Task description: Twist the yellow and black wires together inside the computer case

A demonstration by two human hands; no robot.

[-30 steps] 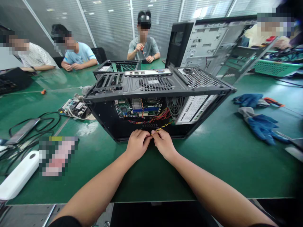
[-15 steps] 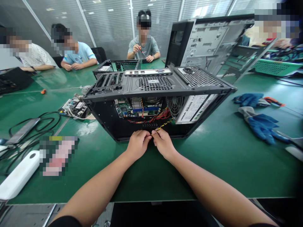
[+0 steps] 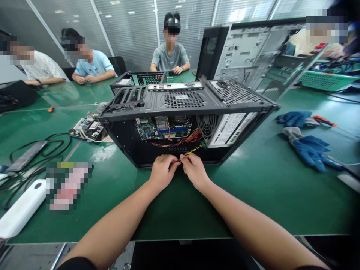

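Our left hand point(image 3: 162, 173) and right hand point(image 3: 194, 170) meet at the open side of the PC case point(image 3: 180, 100) lying on the green bench point(image 3: 253, 198), fingers point(image 3: 173, 164) of both pinched on the end of a yellow-and-black twisted cable point(image 3: 193, 151) that runs up toward the power supply point(image 3: 228, 129). Blue gloves point(image 3: 312, 150) lie off to our right, well apart.

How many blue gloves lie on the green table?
2. One blue glove lies at the right of the table; the other glove lies just nearer, in front of it. More may be hidden.
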